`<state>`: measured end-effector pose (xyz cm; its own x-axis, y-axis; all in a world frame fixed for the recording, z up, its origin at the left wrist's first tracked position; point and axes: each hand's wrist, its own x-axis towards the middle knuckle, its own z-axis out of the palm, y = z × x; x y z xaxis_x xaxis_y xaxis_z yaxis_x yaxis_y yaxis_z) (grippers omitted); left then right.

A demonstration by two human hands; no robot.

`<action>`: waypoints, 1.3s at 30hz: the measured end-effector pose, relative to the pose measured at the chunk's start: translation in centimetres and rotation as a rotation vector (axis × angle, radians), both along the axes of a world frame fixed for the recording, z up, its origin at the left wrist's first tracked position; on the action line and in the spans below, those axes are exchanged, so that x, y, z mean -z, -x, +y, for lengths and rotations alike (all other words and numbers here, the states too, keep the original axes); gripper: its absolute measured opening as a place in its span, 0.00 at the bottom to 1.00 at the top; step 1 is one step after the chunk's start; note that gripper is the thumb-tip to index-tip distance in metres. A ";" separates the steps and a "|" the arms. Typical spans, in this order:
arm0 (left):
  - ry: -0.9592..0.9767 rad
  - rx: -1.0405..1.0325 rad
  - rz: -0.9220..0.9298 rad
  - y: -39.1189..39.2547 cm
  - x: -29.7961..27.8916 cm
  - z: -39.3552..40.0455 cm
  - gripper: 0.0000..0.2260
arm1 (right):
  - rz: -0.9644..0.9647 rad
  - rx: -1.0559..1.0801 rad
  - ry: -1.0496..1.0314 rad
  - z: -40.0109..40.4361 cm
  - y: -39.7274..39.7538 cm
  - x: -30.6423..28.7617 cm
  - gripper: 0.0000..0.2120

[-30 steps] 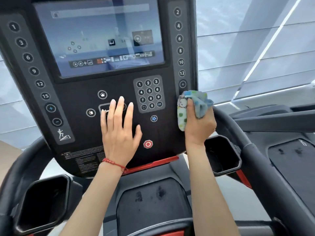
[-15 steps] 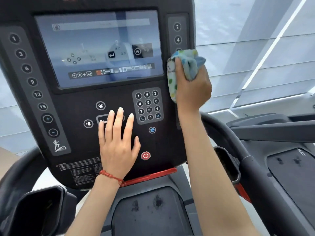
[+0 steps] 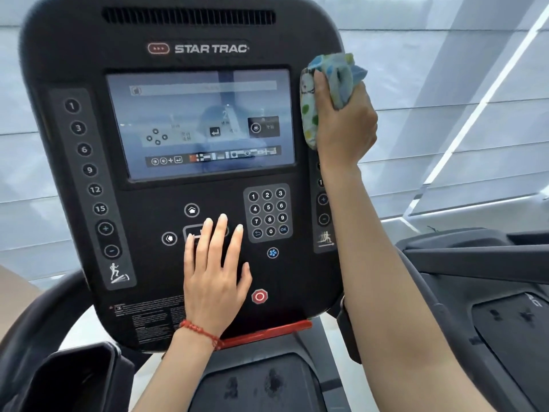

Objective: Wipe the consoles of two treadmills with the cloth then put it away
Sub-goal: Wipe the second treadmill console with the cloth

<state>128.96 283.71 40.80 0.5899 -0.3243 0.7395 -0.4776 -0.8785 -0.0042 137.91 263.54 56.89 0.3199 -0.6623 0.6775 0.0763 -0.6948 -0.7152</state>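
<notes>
A bunched blue cloth (image 3: 322,96) with coloured dots is gripped by the right hand (image 3: 344,120) against the console (image 3: 89,60), on which the left hand (image 3: 215,272) is laid flat, fingers straight.

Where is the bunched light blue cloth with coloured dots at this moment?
In the head view, the bunched light blue cloth with coloured dots is gripped in the right hand, pressed on the upper right edge of the black treadmill console, just right of its screen.

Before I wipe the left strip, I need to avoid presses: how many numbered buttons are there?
6, stacked down the left strip: 1, 3, 6, 9, 12, 15.
</notes>
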 end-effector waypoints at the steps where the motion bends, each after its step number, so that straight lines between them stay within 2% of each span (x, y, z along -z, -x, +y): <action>1: -0.001 0.000 0.000 0.0 0.0 0.0 0.22 | -0.003 0.000 -0.002 0.1 0.3 0.4 0.24; 14: -0.013 0.018 -0.011 -0.2 0.1 0.4 0.22 | 0.005 0.059 0.048 1.7 10.5 16.2 0.31; 16: -0.016 0.029 -0.005 0.0 0.1 0.5 0.22 | 0.012 0.047 -0.007 2.0 11.6 17.2 0.31; 22: -0.034 0.028 0.035 1.0 0.9 1.1 0.23 | 0.057 0.074 -0.208 4.3 12.3 17.4 0.23; 24: -0.031 0.017 0.056 1.4 1.2 1.3 0.23 | 0.060 0.039 -0.173 5.6 12.2 17.6 0.26; 26: -0.037 0.012 0.072 1.8 1.6 1.5 0.23 | 0.086 0.005 -0.051 7.1 12.2 18.0 0.30; 30: -0.055 0.010 0.104 2.5 1.9 2.2 0.23 | 0.113 -0.027 0.037 8.0 12.4 18.1 0.29; 33: -0.053 0.024 0.128 3.0 1.9 2.6 0.23 | 0.179 -0.135 -0.104 7.9 13.2 17.4 0.23; 36: -0.045 0.058 0.152 3.4 2.0 2.7 0.23 | 0.317 -0.283 -0.377 7.9 14.2 16.5 0.14; 39: -0.033 0.116 0.174 3.7 1.9 2.7 0.23 | 0.362 -0.320 -0.544 8.0 15.3 15.8 0.12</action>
<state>125.24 286.42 38.85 0.6651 -0.4196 0.6177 -0.5716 -0.8183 0.0596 122.65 271.54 41.06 0.6962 -0.7117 0.0942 -0.0904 -0.2171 -0.9720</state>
